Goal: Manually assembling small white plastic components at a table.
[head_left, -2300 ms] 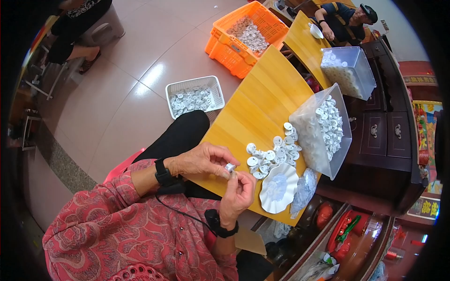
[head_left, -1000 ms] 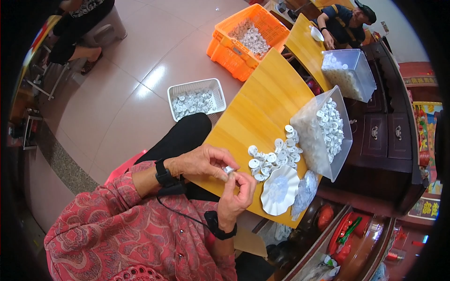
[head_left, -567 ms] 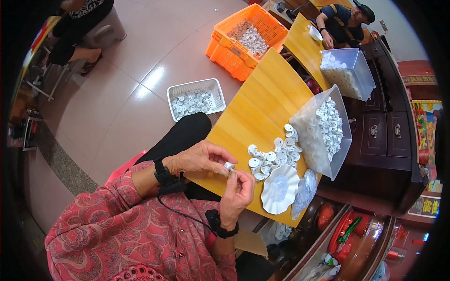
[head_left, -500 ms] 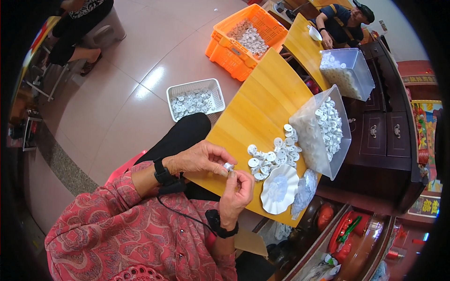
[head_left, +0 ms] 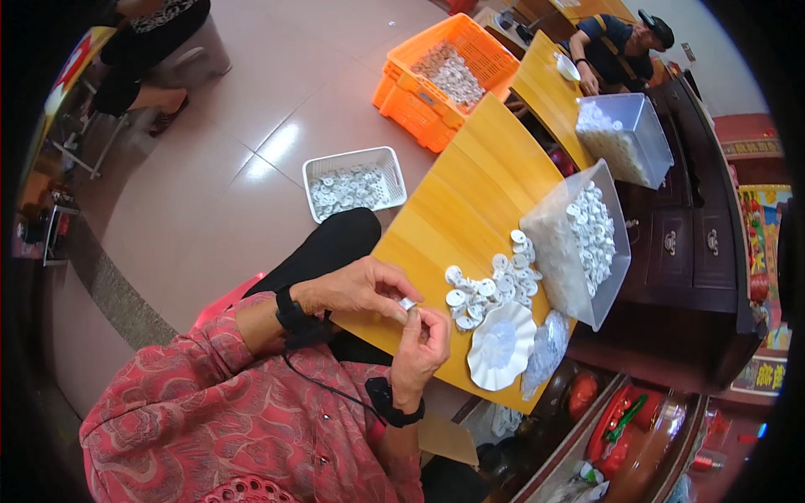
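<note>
A small white plastic part [head_left: 407, 303] is pinched between the fingertips of both my hands, above the near edge of the yellow table [head_left: 457, 197]. My left hand [head_left: 356, 287] grips it from the left with thumb and forefinger. From the lower right, my right hand [head_left: 422, 348] closes thumb and fingers on it; its exact shape is partly hidden. Just right of my hands lies a loose pile of round white plastic parts [head_left: 503, 283]. A white wavy-rimmed dish [head_left: 524, 323] with small clear pieces stands in front of the pile.
A clear bin [head_left: 549, 243] full of white parts stands on the table's right side, near a clear plastic bag [head_left: 547, 352]. On the floor are a white basket [head_left: 396, 180] and an orange crate [head_left: 411, 109]. Another person [head_left: 620, 46] sits at the far table.
The small white part has turned slightly between my fingertips, so a flatter face shows. My hands stay nearly in place. The whole view has shifted a little.
</note>
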Motion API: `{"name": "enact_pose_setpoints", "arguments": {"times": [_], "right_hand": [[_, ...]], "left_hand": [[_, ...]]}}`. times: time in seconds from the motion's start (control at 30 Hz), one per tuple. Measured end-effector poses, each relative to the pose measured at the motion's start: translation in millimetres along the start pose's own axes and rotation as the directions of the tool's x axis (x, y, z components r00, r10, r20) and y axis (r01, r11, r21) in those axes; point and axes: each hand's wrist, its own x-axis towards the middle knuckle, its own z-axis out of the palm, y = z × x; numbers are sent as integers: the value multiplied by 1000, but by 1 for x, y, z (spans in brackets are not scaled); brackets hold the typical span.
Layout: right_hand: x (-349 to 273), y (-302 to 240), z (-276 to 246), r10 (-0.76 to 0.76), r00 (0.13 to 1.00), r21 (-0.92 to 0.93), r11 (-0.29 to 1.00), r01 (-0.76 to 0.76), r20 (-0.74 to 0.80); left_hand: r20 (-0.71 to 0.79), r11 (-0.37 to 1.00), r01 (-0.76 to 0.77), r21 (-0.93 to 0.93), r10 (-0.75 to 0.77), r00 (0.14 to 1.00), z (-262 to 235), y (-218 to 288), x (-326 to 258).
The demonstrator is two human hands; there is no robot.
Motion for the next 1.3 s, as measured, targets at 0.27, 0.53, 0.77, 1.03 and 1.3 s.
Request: {"name": "enact_pose_setpoints", "arguments": {"times": [0.27, 0.53, 0.77, 1.03, 1.3], "right_hand": [[-2, 20, -14, 76, 997, 45, 996, -75, -33], [-6, 21, -29, 72, 997, -32, 997, -71, 24], [-21, 31, -50, 139, 990, -59, 988, -139, -14], [-43, 66, -98, 453, 884, -95, 891, -444, 112], [-47, 62, -178, 475, 873, -225, 843, -488, -112]], "left_hand": [[-441, 985, 57, -160, -123, 889, -46, 25, 10], [-748, 938, -160, -308, -135, 650, -131, -31, 46], [-769, 984, -64, -166, -88, 634, -96, -19, 48], [-484, 998, 46, 30, -26, 875, -45, 29, 49], [55, 949, 110, 297, -132, 990, 32, 29, 33]]}}
